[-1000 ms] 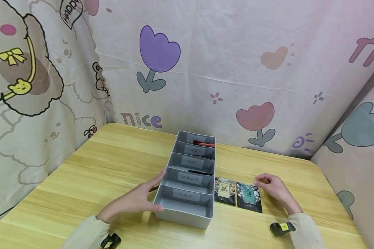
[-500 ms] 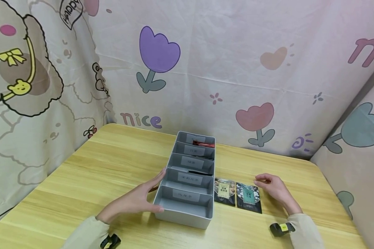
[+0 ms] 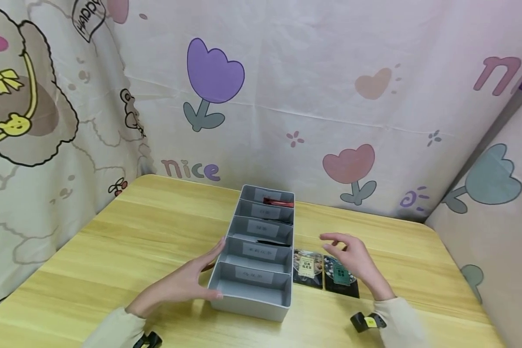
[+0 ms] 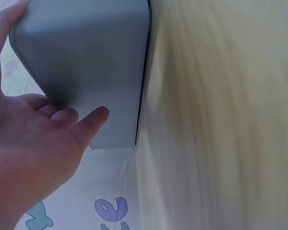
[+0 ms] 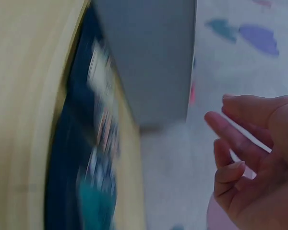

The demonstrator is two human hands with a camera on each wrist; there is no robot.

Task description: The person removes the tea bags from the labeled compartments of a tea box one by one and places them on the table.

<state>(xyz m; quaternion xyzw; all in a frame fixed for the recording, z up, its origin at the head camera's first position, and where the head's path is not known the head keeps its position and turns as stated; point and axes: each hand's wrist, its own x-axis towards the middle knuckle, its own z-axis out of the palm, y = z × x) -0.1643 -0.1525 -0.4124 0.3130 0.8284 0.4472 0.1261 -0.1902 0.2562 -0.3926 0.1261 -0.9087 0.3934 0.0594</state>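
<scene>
A long grey divided box (image 3: 252,307) stands on the table, its compartments bearing paper labels. My left hand (image 3: 180,285) rests against its left side, thumb at the near corner and fingers spread along the wall; the left wrist view shows fingertips touching the grey side (image 4: 101,62). My right hand (image 3: 352,256) hovers over two flat black packets to the box's right, fingers loosely bent and holding nothing. One packet has a cream label (image 3: 307,268); the other has a green label (image 3: 341,274) and is partly covered by the hand. The right wrist view is blurred.
A red packet (image 3: 278,202) lies in the farthest compartment, and a thin black packet (image 3: 273,243) stands in the middle one. Behind the wooden table (image 3: 156,227) hangs a printed curtain (image 3: 261,96).
My right hand has lifted from beside the green-labelled packet and moved left over it. The head view has shifted slightly. My left hand stays against the box.
</scene>
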